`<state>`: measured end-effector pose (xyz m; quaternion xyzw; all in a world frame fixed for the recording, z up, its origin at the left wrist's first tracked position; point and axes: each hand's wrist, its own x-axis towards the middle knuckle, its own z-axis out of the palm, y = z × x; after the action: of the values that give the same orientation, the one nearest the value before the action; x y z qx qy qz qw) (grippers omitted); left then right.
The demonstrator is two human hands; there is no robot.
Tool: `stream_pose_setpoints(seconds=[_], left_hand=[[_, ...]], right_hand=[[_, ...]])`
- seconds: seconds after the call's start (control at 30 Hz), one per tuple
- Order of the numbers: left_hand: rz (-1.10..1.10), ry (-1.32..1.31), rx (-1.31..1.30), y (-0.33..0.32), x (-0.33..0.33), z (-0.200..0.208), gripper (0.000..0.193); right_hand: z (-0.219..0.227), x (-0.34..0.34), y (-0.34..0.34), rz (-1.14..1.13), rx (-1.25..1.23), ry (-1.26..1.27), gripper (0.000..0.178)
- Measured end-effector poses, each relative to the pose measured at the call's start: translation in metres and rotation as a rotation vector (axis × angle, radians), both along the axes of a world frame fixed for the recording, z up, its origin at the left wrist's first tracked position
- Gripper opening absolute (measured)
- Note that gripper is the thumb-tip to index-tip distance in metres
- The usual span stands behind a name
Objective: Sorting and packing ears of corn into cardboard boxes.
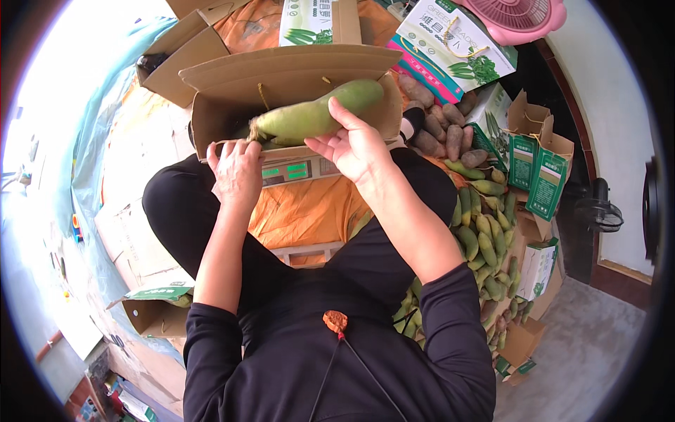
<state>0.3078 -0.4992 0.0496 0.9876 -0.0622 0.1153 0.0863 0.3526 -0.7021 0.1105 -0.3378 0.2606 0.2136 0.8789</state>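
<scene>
A large green radish (pixel 302 119) lies slanted across the opening of a cardboard box (pixel 295 67), its thick end to the right and its root end to the left. With the thumb on its top and the fingers under its near side, my right hand (pixel 355 144) holds it. My left hand (pixel 237 169) is closed with bent fingers at the root end, by the box's near left corner; a thin root shows at its fingertips. Below the box, a scale (pixel 299 172) shows a lit green display. What lies deeper in the box is mostly hidden.
Many green radishes (pixel 485 232) are heaped to my right, with reddish tubers (pixel 450 126) beyond. Printed cartons (pixel 450 49) and a pink fan (pixel 517 17) stand at the back right. Green-and-white boxes (pixel 538 165) are farther right. Another open box (pixel 151 313) sits at the left.
</scene>
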Motion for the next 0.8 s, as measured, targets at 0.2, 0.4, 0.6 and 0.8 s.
stream_pose_setpoints(seconds=[0.2,0.4,0.6,0.8], left_hand=[[-0.003,0.017,-0.024,0.002,-0.001,0.002,0.006],[-0.015,0.048,-0.025,0.003,0.000,0.001,0.011],[-0.031,-0.047,-0.066,0.000,-0.003,0.009,0.032],[-0.046,-0.105,-0.094,0.000,-0.004,0.014,0.033]], right_hand=[[-0.003,-0.003,-0.016,0.071,-0.123,-0.125,0.042],[0.023,-0.023,-0.069,0.066,-0.309,-0.289,0.035],[0.022,-0.043,-0.098,-0.038,-0.680,-0.459,0.020],[0.016,-0.051,-0.094,-0.031,-0.698,-0.472,0.017]])
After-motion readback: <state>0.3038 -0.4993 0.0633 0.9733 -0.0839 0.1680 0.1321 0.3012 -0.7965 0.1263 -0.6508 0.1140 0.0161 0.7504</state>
